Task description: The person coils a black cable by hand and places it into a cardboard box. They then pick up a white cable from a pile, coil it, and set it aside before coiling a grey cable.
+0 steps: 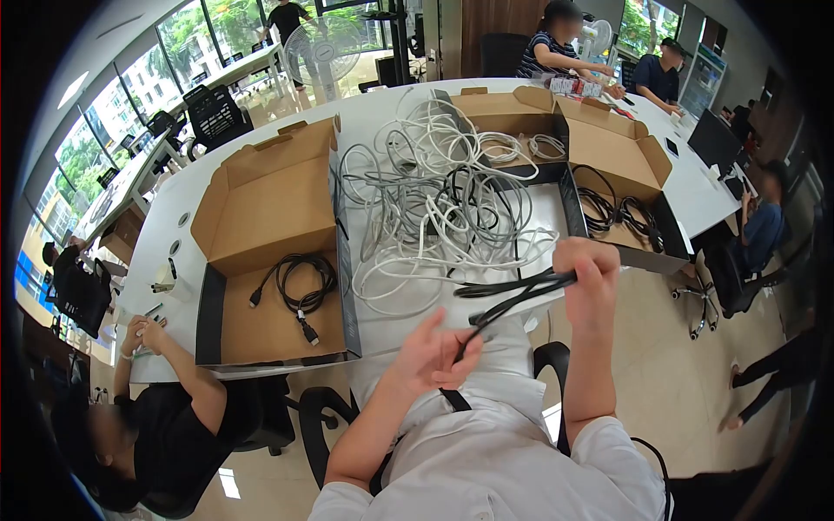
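My right hand [589,260] is closed in a fist around a folded bundle of black cable [512,291], held above the table's near edge. Loops of it stick out to the left. Lower and to the left, my left hand [441,354] has its fingers curled about a strand of the same cable, the thumb side raised. Beyond both hands spreads a tangled heap of white and grey cables [434,204], with some black strands mixed in.
On the left, an open cardboard box [269,326] holds a coiled black cable [304,286]. A second box [621,226] at right contains black cables; a third [508,113] behind holds white coils. A person [165,391] sits at left; others are across the table.
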Motion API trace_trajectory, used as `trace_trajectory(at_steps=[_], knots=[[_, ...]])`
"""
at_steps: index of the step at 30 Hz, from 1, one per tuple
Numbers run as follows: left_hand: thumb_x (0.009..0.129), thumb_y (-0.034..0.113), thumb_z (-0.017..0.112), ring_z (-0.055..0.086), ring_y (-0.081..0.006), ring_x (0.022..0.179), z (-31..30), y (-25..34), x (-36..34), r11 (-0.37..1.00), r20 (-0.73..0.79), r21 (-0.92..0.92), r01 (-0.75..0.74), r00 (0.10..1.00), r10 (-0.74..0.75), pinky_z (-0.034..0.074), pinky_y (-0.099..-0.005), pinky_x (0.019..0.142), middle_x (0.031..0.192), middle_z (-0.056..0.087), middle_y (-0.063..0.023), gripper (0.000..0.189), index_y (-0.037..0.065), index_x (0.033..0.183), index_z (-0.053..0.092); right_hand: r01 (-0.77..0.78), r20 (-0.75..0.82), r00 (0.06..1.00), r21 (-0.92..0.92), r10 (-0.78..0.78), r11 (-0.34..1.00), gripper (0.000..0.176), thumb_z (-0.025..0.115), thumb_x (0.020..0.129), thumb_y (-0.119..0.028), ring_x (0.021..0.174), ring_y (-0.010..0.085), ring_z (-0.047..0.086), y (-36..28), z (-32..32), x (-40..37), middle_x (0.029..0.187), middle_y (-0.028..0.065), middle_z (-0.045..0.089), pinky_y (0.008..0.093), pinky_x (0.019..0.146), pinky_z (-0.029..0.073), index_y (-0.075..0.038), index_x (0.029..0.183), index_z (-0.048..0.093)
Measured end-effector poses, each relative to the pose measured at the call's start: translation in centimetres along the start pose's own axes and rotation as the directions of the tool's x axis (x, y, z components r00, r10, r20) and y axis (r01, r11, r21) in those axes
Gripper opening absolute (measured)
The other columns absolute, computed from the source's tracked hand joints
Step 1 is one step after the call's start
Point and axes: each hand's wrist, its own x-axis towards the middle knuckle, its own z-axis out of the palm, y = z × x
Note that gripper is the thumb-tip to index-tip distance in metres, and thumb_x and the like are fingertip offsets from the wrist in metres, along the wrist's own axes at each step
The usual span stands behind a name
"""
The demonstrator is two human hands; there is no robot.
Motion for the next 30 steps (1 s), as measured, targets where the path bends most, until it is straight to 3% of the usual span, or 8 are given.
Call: trace_trajectory(at_steps=[7,12,18,21,22,24,25,30], knots=[[0.095,0.053,0.035,0.059,-0.0352,0.089,6.1,1.6,-1.0,0.919,-0.394,0.071,-0.388,0.835,0.384,0.047,-0.0389,0.079,0.124,0.053,-0.0290,0.069,-0.007,0.129,0.043,0.500,0.570,0.800,-0.455,-0.191,0.737,0.019,0.077,0.068,-0.020,0.051,0.0164,0.038,-2.3,1.6,-1.7,0.054,-0.0030,0.043,0.0289,0.050,0.028,-0.012,0.062,0.061],[0.099,0.022,0.041,0.036,-0.0051,0.045,5.9,3.6,-2.6,0.905,-0.124,-0.173,-0.389,0.920,0.371,0.032,-0.0232,0.049,0.062,0.034,0.0057,0.020,0.005,0.110,0.041,0.607,0.731,0.682,-0.564,-0.004,0.560,0.019,0.081,0.065,-0.026,0.056,0.0167,0.042,-1.8,3.7,-4.5,0.056,-0.0039,0.040,0.0287,0.054,0.033,-0.016,0.067,0.064],[0.096,0.018,0.040,0.021,-0.0067,0.038,7.4,4.1,-3.4,0.829,-0.182,-0.032,-0.558,0.819,0.544,0.019,-0.0256,0.041,0.053,0.023,0.0063,0.009,0.009,0.097,0.042,0.616,0.362,0.762,-0.661,-0.537,0.428,0.018,0.071,0.077,-0.022,0.059,0.0205,0.046,0.2,4.9,-6.5,0.059,0.0008,0.047,0.0332,0.059,0.040,-0.011,0.066,0.063],[0.095,0.021,0.040,0.019,-0.0083,0.039,8.2,4.2,-4.1,0.735,-0.082,-0.035,-0.677,0.735,0.673,0.018,-0.0267,0.042,0.052,0.021,0.0050,0.011,0.011,0.093,0.041,0.037,0.057,0.998,-0.328,-0.020,0.944,0.034,0.053,0.091,-0.027,0.069,0.0198,0.050,1.7,4.5,-11.5,0.076,0.0080,0.058,0.0361,0.064,0.043,-0.006,0.069,0.066],[0.094,0.023,0.041,0.019,-0.0087,0.040,8.5,4.2,-4.4,0.717,-0.031,-0.044,-0.696,0.718,0.695,0.018,-0.0274,0.043,0.053,0.020,0.0047,0.012,0.011,0.092,0.040,-0.399,0.201,0.892,-0.066,0.404,0.914,0.036,0.044,0.097,-0.029,0.087,0.0200,0.056,2.0,4.3,-12.4,0.098,0.0112,0.062,0.0344,0.076,0.046,-0.001,0.092,0.065],[0.095,0.029,0.041,0.019,-0.0091,0.040,9.2,3.8,-4.7,0.682,0.011,-0.017,-0.731,0.682,0.732,0.018,-0.0284,0.044,0.053,0.020,0.0043,0.017,0.012,0.092,0.039,-0.758,0.308,0.649,0.349,0.696,0.552,0.041,0.039,0.099,-0.034,0.100,0.0225,0.056,3.7,5.4,-12.7,0.108,0.0126,0.061,0.0338,0.083,0.046,0.001,0.107,0.059],[0.096,0.030,0.040,0.019,-0.0090,0.040,9.4,3.4,-4.9,0.676,-0.019,0.032,-0.736,0.676,0.736,0.018,-0.0285,0.044,0.053,0.020,0.0044,0.018,0.012,0.092,0.039,-0.822,0.414,0.498,0.504,0.762,0.264,0.045,0.037,0.100,-0.036,0.106,0.0237,0.056,4.0,6.1,-12.5,0.112,0.0133,0.060,0.0336,0.086,0.046,0.002,0.115,0.056],[0.099,0.034,0.037,0.016,-0.0078,0.040,9.0,1.3,-6.2,0.767,-0.187,0.095,-0.635,0.745,0.640,0.018,-0.0270,0.045,0.053,0.021,0.0059,0.022,0.013,0.093,0.040,-0.696,0.235,0.527,0.670,0.817,0.256,0.063,0.026,0.100,-0.048,0.087,0.0242,0.064,2.4,5.6,-8.9,0.100,0.0133,0.064,0.0326,0.081,0.050,0.005,0.129,0.043]])
